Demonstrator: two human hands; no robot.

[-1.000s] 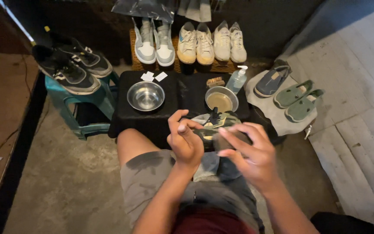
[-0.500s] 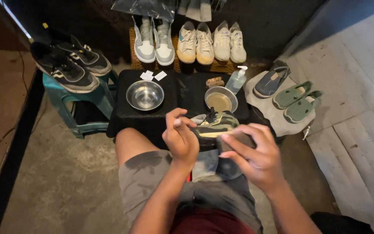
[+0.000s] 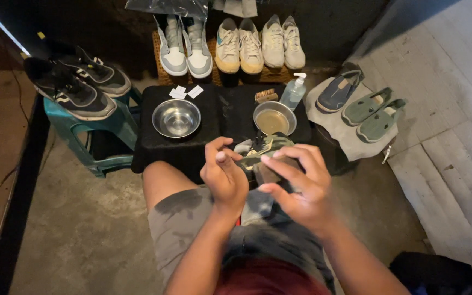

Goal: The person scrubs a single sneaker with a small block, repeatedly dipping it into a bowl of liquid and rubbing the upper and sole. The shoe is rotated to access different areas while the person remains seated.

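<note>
The person sat over a low black-draped counter (image 3: 192, 147) with a green-and-grey sneaker (image 3: 263, 150) held above the lap, just in front of the counter's near edge. The left hand (image 3: 224, 177) was clamped on the shoe's left flank, thumb up over the top and fingers curled beneath. The right hand (image 3: 299, 188) pressed a dark cloth (image 3: 271, 172) against the shoe's near end, its fingers spread and bent around the cloth rather than fully closed.

The sneaker's long axis ran away from the body, its laced front pointing toward the counter and its near end tucked between the two hands. So the shoe lay directly between both grips, the left steadying it from the side and the right meeting it from the near right; both were in contact, neither nearer than the other.

On the counter stood an empty steel bowl (image 3: 176, 118) to the left and a steel bowl of murky liquid (image 3: 274, 118) to the right, just beyond the shoe. A small brush (image 3: 266, 95) and a clear pump bottle (image 3: 294, 92) stood behind that second bowl. Black sneakers (image 3: 75, 84) rested on a teal stool (image 3: 102, 128) at the left, pale sneakers (image 3: 230, 46) lined the wall, and green slip-ons (image 3: 372, 112) lay on a grey cloth at the right.
</note>
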